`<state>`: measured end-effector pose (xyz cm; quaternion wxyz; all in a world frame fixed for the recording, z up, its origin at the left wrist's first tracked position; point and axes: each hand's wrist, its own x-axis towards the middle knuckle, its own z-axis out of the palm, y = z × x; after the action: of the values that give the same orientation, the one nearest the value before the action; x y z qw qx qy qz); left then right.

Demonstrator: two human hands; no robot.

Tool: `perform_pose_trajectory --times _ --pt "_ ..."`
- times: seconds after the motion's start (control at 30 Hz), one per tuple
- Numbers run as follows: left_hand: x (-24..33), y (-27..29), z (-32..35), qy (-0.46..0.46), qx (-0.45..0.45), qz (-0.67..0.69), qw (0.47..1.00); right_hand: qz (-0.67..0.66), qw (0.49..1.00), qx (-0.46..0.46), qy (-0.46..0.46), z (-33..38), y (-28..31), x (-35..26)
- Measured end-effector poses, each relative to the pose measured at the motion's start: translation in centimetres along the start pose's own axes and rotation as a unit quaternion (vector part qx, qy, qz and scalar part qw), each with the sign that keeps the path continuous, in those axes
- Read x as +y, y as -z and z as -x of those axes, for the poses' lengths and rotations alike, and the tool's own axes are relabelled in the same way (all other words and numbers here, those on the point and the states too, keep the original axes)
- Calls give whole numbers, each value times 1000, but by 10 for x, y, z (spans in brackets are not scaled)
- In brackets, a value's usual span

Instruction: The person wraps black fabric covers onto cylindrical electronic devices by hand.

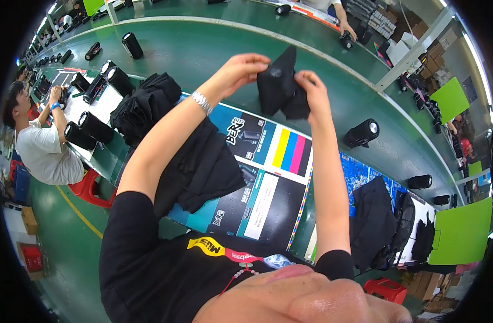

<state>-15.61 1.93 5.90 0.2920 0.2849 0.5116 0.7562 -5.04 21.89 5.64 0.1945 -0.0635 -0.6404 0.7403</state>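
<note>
The left hand point(237, 76) and right hand point(315, 96) pinch a black fabric piece point(276, 85) above the green belt point(203, 46), beyond the printed sheet's point(270, 202) far edge. Handling looks midway; whether the black cloth pile point(211, 172) over its left edge is finished, I cannot tell.

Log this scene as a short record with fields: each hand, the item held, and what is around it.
Left hand: left hand gripping the upper left edge of the black cloth piece
Right hand: right hand gripping the same piece at its right side
Item held: soft, dark, raised in front of the person, with a faint pale mark
Below the arms: printed sheets with colour bars
Left side: heaped black cloths
Right side: black cylindrical device on the green surface
Co-worker: seated person in white, far left
</note>
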Motion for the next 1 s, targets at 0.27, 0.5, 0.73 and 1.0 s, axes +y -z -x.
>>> perform_pose_trajectory --times 0.27,0.5,0.73,1.0 --pt "-43 28 -58 -45 124 -159 978 333 920 178 109 -51 -18 37" --pt "-77 23 -80 17 167 5 986 207 964 163 23 -68 -2 61" --pt "-98 33 -92 222 205 65 951 56 980 136 -131 -72 26 108" --pt "-91 3 -73 177 115 44 976 -22 987 103 -119 -46 34 83"
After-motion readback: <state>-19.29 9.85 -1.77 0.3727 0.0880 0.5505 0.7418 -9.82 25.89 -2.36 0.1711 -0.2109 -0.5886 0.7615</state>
